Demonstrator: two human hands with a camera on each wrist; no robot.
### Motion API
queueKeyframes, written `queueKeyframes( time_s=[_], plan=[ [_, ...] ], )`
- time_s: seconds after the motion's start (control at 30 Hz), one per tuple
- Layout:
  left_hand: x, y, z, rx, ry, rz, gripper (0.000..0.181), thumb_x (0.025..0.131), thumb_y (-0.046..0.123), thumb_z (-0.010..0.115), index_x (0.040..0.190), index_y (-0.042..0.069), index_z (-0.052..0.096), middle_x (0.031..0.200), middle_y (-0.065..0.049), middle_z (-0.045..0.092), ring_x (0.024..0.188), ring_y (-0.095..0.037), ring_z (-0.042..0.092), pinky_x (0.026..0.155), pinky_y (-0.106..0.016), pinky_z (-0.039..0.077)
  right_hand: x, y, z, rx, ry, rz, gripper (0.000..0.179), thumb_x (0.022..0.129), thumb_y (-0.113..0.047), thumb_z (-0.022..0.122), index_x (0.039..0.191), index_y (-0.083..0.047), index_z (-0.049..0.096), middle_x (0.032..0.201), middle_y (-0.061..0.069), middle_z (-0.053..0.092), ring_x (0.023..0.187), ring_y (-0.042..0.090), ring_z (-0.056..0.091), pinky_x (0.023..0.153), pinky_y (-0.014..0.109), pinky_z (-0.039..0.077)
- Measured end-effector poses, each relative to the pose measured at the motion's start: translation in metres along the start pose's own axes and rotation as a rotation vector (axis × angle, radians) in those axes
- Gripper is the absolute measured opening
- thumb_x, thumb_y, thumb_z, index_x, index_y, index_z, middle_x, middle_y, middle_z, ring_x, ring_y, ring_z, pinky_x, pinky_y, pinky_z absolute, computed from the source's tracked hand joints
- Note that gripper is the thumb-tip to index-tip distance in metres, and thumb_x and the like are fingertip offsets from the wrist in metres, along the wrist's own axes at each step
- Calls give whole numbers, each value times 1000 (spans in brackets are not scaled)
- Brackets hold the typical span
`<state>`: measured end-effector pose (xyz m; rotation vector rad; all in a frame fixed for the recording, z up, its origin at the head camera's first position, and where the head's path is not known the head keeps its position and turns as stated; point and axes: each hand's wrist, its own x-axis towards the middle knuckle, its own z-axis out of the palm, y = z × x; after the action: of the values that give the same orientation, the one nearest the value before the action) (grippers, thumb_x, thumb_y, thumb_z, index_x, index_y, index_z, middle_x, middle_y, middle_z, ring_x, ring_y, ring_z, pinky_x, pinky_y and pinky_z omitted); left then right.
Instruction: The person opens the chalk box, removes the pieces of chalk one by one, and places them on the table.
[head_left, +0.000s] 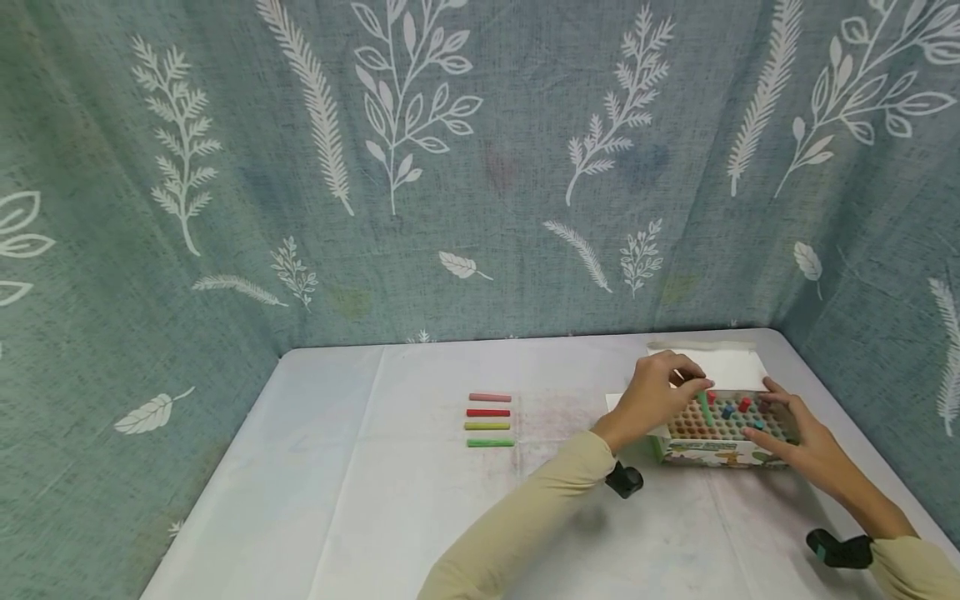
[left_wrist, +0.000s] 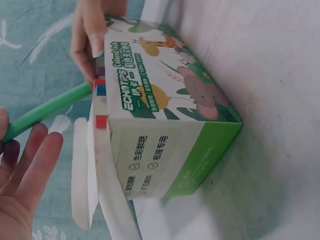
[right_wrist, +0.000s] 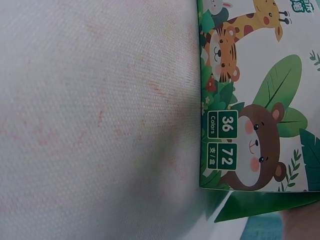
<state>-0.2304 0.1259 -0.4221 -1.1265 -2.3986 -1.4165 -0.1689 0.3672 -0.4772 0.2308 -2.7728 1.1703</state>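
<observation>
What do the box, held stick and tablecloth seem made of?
Box: likely card, smooth and printed, with sharp edges and flaps. Held stick: perhaps chalk, matte, evenly green; wax is possible. Tablecloth: apparently woven fabric, dull, its threads showing up close.

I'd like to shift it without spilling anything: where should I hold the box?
Probably low on its short ends, coming from left and right: the box stands on its base and its left end is upright and flat. Avoid the top: the lid is folded open and sticks poke out.
</observation>
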Motion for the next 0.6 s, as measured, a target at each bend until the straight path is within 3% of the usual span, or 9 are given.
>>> queueKeyframes(
  time_s=[0.2, 0.43, 0.6],
  plan=[
    [-6, -3, -11, -98, 32, -45, 11, 91, 21, 64, 95, 12, 68, 88, 5, 62, 72, 5, 55, 63, -10, 47, 0, -6, -1, -18, -12, 15, 75, 92, -32, 62, 145, 0, 20, 158, 13, 3, 126, 53, 28, 84, 71, 24],
    [-14, -3, -24, -290, 49, -125, 11, 89, 18, 66, 95, 8, 68, 85, 3, 64, 74, -18, 66, 61, -20, 54, -1, -8, -1, -22, -19, 19, 78, 93, -33, 62, 148, -1, 16, 158, 10, 1, 126, 51, 29, 85, 68, 27],
    [-18, -5, -30, -326, 61, -143, 11, 88, 20, 68, 93, 10, 69, 83, 1, 66, 76, -21, 66, 61, -23, 55, -1, -8, -1, -8, -21, 6, 78, 93, -31, 62, 148, -1, 16, 158, 11, 1, 125, 54, 29, 84, 70, 26]
  ],
)
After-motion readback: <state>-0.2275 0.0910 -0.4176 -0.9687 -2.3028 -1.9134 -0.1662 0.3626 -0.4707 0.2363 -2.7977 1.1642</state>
